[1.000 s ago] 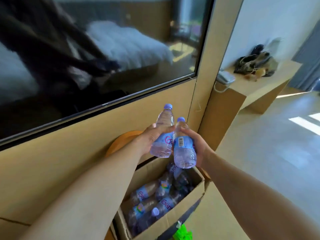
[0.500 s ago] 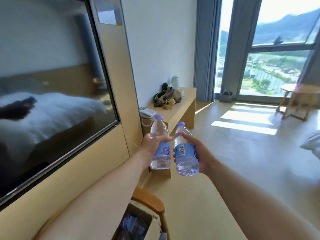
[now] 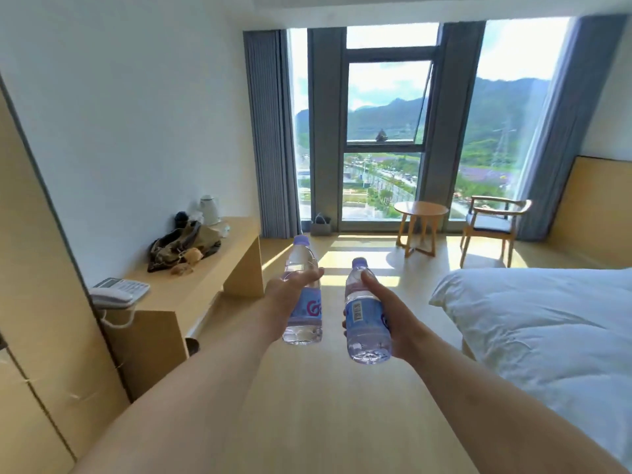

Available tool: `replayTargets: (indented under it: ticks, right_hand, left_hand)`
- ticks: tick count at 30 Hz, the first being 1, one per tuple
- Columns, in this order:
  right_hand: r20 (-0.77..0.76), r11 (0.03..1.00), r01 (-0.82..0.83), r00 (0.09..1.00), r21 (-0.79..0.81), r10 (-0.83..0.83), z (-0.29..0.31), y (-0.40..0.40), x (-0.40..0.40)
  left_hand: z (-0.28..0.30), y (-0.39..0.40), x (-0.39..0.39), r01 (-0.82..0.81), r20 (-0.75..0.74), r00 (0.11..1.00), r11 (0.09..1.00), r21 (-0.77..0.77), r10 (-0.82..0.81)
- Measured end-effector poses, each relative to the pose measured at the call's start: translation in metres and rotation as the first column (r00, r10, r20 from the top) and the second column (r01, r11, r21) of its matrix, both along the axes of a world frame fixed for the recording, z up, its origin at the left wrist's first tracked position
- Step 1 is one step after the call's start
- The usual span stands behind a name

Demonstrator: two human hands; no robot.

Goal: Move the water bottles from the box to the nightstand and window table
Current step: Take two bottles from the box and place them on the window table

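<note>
Since a second ago the view has swung away from the dark screen and the box of bottles, both now out of the frame, to face the window; both arms stay stretched forward, each hand still carrying its bottle. At the far left edge runs a tan wall panel (image 3: 41, 319), and just right of it a long wooden bench (image 3: 191, 295) stands against the white wall, bearing a white telephone (image 3: 118, 293) at its near end, a dark bag (image 3: 183, 244) in the middle and a white kettle (image 3: 209, 209) at the far end. Left of centre, the left hand (image 3: 285, 299) is curled round the left water bottle (image 3: 302, 302), thumb across its front, the bottle upright with a purple cap and blue label. Just beside it but apart, the right hand (image 3: 393, 323) grips the right water bottle (image 3: 366, 319), thumb laid up toward the neck, barcode facing the camera. Both bottles are held in the air above the wooden floor (image 3: 307, 405). Beyond them, in the upper centre, tall windows (image 3: 383, 138) between grey curtains show green hills. Right of centre by the glass stands the round window table (image 3: 420, 210), with a wooden armchair (image 3: 492, 224) near it. A bed with a white duvet (image 3: 547, 323) fills the right side of the frame.
</note>
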State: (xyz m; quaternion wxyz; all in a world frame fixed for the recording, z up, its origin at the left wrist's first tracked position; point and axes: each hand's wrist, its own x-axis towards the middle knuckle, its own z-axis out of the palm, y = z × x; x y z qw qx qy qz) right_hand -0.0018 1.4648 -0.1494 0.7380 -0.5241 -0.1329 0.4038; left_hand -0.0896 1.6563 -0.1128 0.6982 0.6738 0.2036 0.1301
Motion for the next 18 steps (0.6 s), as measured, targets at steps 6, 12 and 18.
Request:
replayTargets:
  ticks: [6, 12, 18]
  right_hand:
    - [0.037, 0.992, 0.123, 0.992, -0.024, -0.122, 0.005, -0.044, 0.086]
    - [0.061, 0.973, 0.227, 0.973, -0.046, -0.224, -0.007, -0.039, 0.185]
    - [0.04, 0.945, 0.326, 0.944, 0.024, -0.326, -0.004, -0.007, 0.29]
  left_hand:
    - [0.007, -0.034, 0.112, 0.092, 0.013, 0.996, 0.994, 0.059, -0.092]
    - [-0.004, -0.034, 0.225, 0.177, -0.036, 0.984, 0.982, 0.072, -0.175]
    - [-0.002, 0.0, 0.344, 0.264, -0.08, 0.962, 0.964, 0.029, -0.261]
